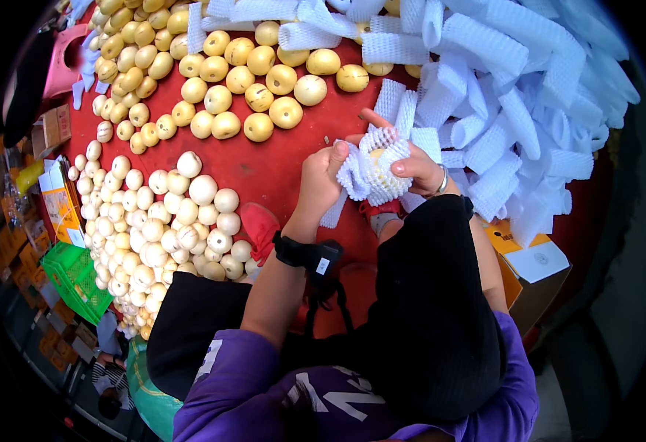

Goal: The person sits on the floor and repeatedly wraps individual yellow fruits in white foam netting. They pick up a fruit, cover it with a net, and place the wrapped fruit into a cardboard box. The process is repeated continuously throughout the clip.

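Observation:
A round yellow fruit [377,156] shows through a white foam net sleeve [388,179] between my two hands. My left hand [323,174] grips the sleeve's bunched left edge with thumb and fingers. On the other side, my right hand [414,168] holds the sleeve and the fruit inside it, thumb in front. Just beyond and to the right lies a big heap of foam net sleeves [483,99]. Yellow fruits [286,112] are spread over the red ground cover [234,168] ahead, and paler cream fruits [203,189] are piled to the left.
A cardboard box [535,271] stands at my right, below the foam heap. To the left are a green plastic crate [77,282], printed cartons [62,204], a pink plastic object [64,61] and a green sack [148,392]. Another person [114,381] appears at the lower left.

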The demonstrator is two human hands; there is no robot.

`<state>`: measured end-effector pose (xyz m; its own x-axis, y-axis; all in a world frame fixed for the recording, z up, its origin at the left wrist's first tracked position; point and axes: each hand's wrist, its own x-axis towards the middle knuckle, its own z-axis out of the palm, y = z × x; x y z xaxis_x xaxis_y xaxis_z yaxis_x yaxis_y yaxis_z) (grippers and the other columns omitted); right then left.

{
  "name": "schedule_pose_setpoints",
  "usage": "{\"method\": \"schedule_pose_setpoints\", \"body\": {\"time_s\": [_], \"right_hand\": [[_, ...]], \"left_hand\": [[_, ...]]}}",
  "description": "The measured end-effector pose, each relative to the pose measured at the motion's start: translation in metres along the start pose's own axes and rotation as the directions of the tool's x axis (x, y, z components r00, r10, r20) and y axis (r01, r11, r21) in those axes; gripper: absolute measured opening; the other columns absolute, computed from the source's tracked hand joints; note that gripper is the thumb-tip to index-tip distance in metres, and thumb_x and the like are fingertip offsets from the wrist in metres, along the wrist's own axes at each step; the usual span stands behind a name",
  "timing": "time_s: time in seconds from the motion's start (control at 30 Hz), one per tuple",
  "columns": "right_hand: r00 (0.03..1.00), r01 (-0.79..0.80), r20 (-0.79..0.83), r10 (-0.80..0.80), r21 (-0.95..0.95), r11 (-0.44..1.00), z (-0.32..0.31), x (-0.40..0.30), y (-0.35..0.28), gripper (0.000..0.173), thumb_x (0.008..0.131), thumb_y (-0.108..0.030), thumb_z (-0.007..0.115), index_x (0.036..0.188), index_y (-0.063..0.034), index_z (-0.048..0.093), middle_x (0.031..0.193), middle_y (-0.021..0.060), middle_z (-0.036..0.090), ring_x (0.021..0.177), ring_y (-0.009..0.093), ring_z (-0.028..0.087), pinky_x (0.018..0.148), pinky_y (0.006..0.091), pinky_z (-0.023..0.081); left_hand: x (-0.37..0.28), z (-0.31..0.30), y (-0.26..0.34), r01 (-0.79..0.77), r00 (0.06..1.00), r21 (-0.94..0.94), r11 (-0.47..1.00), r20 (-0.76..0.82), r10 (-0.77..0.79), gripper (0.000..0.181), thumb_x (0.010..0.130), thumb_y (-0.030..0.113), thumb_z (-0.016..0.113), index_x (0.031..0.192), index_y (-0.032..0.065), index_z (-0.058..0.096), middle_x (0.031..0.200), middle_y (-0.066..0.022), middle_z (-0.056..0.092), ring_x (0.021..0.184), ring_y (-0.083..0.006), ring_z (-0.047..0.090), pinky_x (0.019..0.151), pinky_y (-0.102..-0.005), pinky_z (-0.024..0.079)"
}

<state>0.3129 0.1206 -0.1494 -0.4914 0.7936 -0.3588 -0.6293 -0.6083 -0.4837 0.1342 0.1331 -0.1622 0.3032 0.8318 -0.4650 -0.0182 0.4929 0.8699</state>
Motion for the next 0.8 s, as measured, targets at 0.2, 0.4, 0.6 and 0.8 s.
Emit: {"method": "schedule_pose_setpoints", "body": {"time_s": [0.2,0.4,0.6,0.8], "right_hand": [[0.995,-0.034,-0.091,0.028,-0.066,0.997,0.003,0.002,0.004,0.089,0.064,-0.03,0.069,0.135,-0.0019,0.024,0.109,0.0093,0.053,0.098,0.02,0.055,0.086,0.0305,0.042],[0.991,-0.087,-0.085,0.104,0.178,0.98,-0.031,-0.002,0.028,0.076,0.067,-0.029,0.063,0.129,0.0023,0.032,0.108,0.0145,0.055,0.097,0.023,0.057,0.087,0.0328,0.044],[0.989,-0.139,-0.009,0.148,0.282,0.949,-0.032,0.0,0.03,0.072,0.061,-0.027,0.068,0.12,0.0029,0.039,0.102,0.0166,0.057,0.096,0.025,0.058,0.086,0.0332,0.045],[0.991,-0.129,-0.019,0.136,0.213,0.969,-0.044,-0.002,0.039,0.067,0.061,-0.029,0.068,0.115,0.0023,0.042,0.102,0.0146,0.057,0.094,0.023,0.058,0.085,0.032,0.045]], "left_hand": [[0.003,-0.014,-0.025,0.146,0.987,-0.172,0.974,-0.034,-0.154,0.044,0.087,0.041,0.051,0.08,-0.0012,0.058,0.07,-0.0026,0.058,0.061,-0.0064,0.052,0.055,-0.0207,0.041],[-0.008,-0.015,-0.003,0.223,0.972,-0.731,0.645,0.114,-0.206,0.036,0.088,0.028,0.053,0.101,-0.0055,0.053,0.094,-0.0122,0.061,0.062,-0.0101,0.054,0.051,-0.0213,0.045],[-0.025,-0.032,-0.016,0.603,0.772,-0.64,0.477,0.618,-0.147,0.036,0.081,0.021,0.061,0.106,-0.004,0.05,0.09,-0.0087,0.06,0.056,-0.0053,0.05,0.038,-0.0155,0.035],[-0.022,-0.027,-0.006,0.584,0.719,-0.456,0.671,0.674,-0.168,0.036,0.082,0.014,0.06,0.11,-0.0026,0.047,0.093,-0.0048,0.057,0.06,-0.0032,0.049,0.043,-0.0145,0.035]]}}
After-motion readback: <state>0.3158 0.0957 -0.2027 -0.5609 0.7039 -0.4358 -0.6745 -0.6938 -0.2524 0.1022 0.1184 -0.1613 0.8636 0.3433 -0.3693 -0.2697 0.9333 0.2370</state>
